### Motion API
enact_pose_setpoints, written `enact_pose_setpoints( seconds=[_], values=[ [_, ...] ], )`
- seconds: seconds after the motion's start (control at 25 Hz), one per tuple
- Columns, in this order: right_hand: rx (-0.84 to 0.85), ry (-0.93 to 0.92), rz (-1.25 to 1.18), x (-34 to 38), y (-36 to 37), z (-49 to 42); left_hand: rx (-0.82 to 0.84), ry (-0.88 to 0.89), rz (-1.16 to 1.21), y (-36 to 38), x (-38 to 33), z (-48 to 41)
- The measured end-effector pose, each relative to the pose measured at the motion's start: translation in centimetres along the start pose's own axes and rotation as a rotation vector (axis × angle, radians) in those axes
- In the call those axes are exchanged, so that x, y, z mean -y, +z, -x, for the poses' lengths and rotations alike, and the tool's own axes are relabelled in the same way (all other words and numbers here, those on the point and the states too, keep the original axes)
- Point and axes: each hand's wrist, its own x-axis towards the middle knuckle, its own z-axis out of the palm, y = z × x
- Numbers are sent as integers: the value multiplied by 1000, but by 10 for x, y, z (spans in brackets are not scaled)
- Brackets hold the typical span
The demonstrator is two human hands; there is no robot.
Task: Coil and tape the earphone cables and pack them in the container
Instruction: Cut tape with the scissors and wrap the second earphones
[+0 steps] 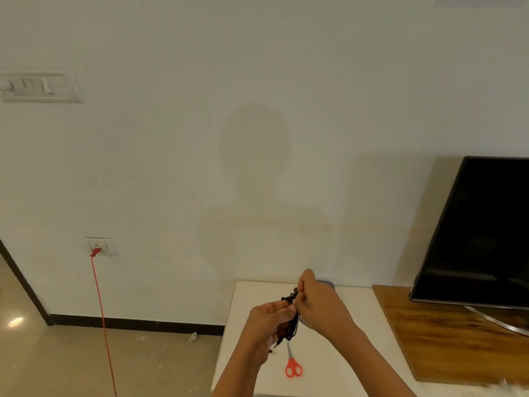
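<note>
Black earphone cable (290, 325); red-orange scissors (293, 368); white table (343, 362).

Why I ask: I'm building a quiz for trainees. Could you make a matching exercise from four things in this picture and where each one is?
Things:
1. scissors
2. earphone cable
3. red cord
4. television

Places:
A. plugged into the wall socket
B. standing on the wooden board
C. held between the left hand and right hand
D. lying on the white table

Pairs: 1-D, 2-C, 3-A, 4-B.
</note>
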Motion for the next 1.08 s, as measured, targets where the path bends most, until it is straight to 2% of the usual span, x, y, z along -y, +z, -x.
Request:
enact_pose_setpoints(
  seconds=[0.12,0.2,0.64,0.84,1.08],
  values=[
    [9,-103,123,9,-3,3,-35,-28,77,1,-2,3],
    [15,-126,112,11,-3,5,-64,-35,130,1,-1,2],
    [95,-49,30,2,4,3,6,0,75,0,8,-5],
    [29,-58,30,0,7,3,-9,-26,131,4,12,-10],
    [41,-63,5,-8,6,-3,45,-24,151,0,12,-7]
  ],
)
